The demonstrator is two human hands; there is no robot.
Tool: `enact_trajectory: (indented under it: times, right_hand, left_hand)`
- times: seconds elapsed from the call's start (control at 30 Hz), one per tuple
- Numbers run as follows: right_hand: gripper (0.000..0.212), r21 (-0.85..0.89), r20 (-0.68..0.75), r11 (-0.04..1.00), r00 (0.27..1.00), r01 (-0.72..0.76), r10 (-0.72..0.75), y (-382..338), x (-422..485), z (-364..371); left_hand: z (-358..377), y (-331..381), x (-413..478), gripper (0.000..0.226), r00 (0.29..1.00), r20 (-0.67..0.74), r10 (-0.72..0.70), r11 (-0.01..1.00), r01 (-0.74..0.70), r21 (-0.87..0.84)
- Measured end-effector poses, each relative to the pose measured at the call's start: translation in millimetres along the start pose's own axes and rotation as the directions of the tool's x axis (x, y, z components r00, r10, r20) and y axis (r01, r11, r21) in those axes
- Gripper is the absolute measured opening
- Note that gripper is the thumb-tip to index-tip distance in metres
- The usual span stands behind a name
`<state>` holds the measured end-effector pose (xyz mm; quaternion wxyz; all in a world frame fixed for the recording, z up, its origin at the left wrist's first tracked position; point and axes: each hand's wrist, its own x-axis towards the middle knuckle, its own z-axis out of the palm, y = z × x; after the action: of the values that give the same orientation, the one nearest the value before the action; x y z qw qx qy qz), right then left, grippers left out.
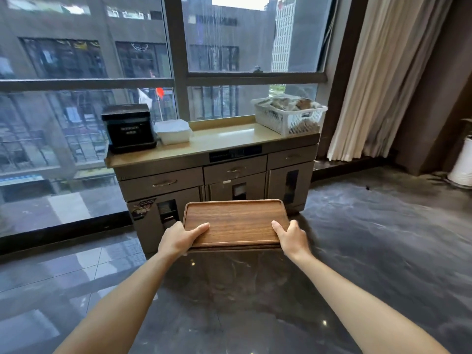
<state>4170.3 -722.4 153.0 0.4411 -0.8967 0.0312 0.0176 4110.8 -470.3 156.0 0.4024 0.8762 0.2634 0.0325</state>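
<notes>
I hold a bare brown wooden tray [236, 221] level in front of me, above the dark floor. My left hand [178, 238] grips its near left corner, thumb lying on top and fingers underneath. My right hand [291, 237] grips the near right corner the same way. Nothing lies on the tray. It hangs in front of a low grey cabinet [178, 182] that stands against the window.
The cabinet's beige top [229, 139] carries a black box-shaped appliance [129, 127], a white lidded container [173, 131] and a white plastic basket [288, 116] of packets. Curtains [383, 72] hang at the right; a white cylinder [462, 164] stands on the glossy floor [357, 238].
</notes>
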Motion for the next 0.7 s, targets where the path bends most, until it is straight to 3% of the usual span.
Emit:
enact_trajectory:
  times: [0.2, 0.43, 0.7]
  right_hand:
    - [0.045, -0.028, 0.030, 1.000, 0.999, 0.014, -0.013, -22.2, 159.5, 32.6]
    - [0.052, -0.049, 0.058, 0.999, 0.998, 0.014, -0.011, -82.0, 353.2, 55.8]
    - [0.051, -0.062, 0.100, 0.998, 0.995, 0.028, -0.022, -105.2, 541.0, 80.5]
  left_hand:
    - [33.5, 35.7, 153.1, 0.071, 1.000, -0.015, -0.014, 1.000, 0.014, 0.014]
    - [35.4, 117.1, 342.6, 0.068, 0.999, -0.043, -0.026, 0.999, 0.027, 0.022]
    - [73.3, 175.0, 507.8, 0.072, 0.996, -0.048, -0.080, 0.997, 0.081, 0.019]
